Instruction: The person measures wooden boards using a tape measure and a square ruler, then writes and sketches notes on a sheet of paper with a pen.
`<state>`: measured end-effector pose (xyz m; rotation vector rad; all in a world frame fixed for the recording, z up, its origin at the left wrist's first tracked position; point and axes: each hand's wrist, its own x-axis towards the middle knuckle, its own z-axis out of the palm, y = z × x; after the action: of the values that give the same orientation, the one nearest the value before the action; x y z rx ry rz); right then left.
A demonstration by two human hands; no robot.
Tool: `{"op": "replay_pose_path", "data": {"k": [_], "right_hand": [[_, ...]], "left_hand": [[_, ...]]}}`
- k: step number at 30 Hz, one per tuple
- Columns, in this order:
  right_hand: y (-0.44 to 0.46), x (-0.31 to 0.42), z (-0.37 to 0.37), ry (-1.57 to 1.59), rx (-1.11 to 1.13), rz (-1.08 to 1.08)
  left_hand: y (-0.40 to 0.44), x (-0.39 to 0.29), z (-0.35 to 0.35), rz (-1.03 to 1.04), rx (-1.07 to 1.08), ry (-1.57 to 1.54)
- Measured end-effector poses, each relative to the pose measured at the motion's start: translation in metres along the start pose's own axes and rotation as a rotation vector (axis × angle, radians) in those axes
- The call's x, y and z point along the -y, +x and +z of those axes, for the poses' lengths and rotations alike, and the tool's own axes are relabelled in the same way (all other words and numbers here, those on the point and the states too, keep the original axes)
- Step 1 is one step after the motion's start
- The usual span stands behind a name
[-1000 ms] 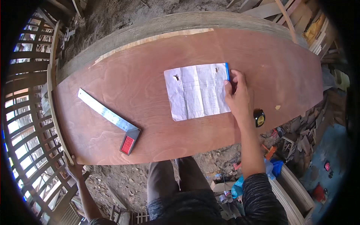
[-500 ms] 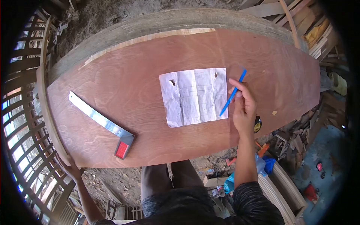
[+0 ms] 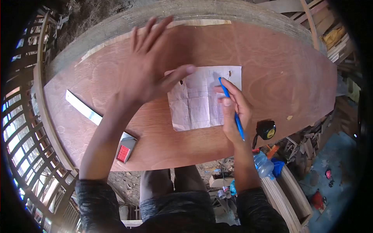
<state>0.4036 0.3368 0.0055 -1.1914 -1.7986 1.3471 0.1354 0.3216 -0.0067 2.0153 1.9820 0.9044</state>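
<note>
My left hand [image 3: 145, 73] is raised over the plywood sheet [image 3: 295, 81], fingers spread and slightly blurred, holding nothing. Its thumb points over the top left of a creased white paper [image 3: 197, 105] with drawn lines and small torn holes. Between the fingers and thumb of my right hand [image 3: 240, 110] is a blue pen [image 3: 238, 125], slanting above the paper's right side. A try square [image 3: 83, 106] with a metal blade and a grey and red stock [image 3: 125, 149] lies at the left, partly hidden by my left forearm. A black and yellow tape measure [image 3: 266, 130] sits right of my right hand.
A curved wooden edge [image 3: 171, 11] runs along the sheet's far side. Slatted wooden framing [image 3: 29, 151] stands at the left. Below right are a clear plastic bottle [image 3: 264, 166], a long wooden piece [image 3: 285, 198] and wood scraps [image 3: 307, 149].
My left hand has come from the sheet's left edge up over its middle. My right hand has shifted left over the paper, turning the pen. More of the tape measure shows.
</note>
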Motion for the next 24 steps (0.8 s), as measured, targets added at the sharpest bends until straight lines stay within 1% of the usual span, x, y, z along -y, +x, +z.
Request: {"op": "replay_pose_path", "data": {"k": [2, 6, 9, 12, 13, 16, 17, 20, 23, 24], "right_hand": [[0.002, -0.008, 0.002, -0.081, 0.014, -0.03], [0.0, -0.016, 0.005, 0.046, -0.04, -0.054], [-0.003, -0.014, -0.007, -0.06, -0.089, 0.018], [-0.007, -0.004, -0.025, -0.051, -0.034, 0.111], [-0.004, 0.008, -0.031, -0.159, -0.001, 0.119], [-0.011, 0.017, -0.038, -0.351, 0.144, 0.285], [-0.01, 0.027, -0.033, -0.498, 0.179, 0.318], [-0.018, 0.026, -0.031, -0.855, 0.184, 0.173], [-0.013, 0.043, -0.033, -0.891, 0.047, 0.237], [-0.006, 0.039, -0.034, -0.908, 0.065, 0.054]], "left_hand": [[0.018, -0.003, 0.026, 0.052, 0.013, 0.033], [0.021, 0.009, 0.051, 0.061, 0.037, 0.096], [0.02, 0.01, 0.052, 0.091, 0.043, 0.086], [0.023, 0.012, 0.052, 0.094, 0.039, 0.092], [0.023, 0.012, 0.052, 0.09, 0.042, 0.094], [0.023, 0.013, 0.052, 0.061, 0.046, 0.073], [0.023, 0.013, 0.053, 0.049, 0.047, 0.059], [0.024, 0.012, 0.052, 0.017, 0.08, 0.082], [0.025, 0.012, 0.052, 0.018, 0.082, 0.083], [0.024, 0.012, 0.052, 0.024, 0.076, 0.075]]}}
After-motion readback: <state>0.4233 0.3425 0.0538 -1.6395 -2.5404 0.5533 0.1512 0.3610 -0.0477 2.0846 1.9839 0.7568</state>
